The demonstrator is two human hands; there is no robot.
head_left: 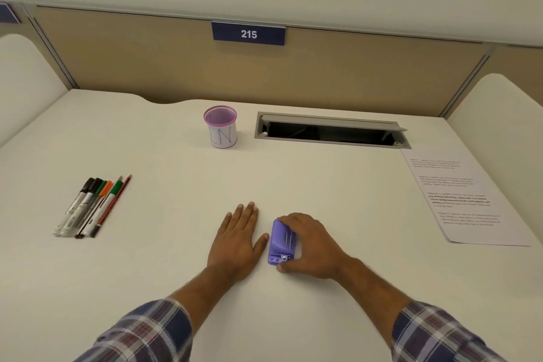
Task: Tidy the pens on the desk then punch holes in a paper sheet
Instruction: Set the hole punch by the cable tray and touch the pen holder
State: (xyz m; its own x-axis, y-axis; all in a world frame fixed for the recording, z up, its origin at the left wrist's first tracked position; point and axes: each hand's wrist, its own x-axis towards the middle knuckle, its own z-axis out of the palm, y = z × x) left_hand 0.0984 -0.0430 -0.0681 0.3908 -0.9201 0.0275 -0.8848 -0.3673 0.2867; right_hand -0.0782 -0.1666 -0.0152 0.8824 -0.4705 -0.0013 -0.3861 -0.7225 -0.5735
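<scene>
Where the right hand (311,245) grips, the hole punch (281,242) is purple.

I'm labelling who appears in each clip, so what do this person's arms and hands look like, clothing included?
Both hands, the left hand and the right hand, are bare: no gloves, rings or watch visible. Both forearms wear plaid sleeves in navy, white and dull red, pushed back from the wrists.

Bare bench (176,244) left of the left hand (236,239) up to the row of pens (91,206), open stretch ahead to the pen cup (221,126) and cable hatch (329,131), paper sheet (458,197) lying far right of the right hand (308,247), hole punch (281,241) filling the gap between both hands
</scene>
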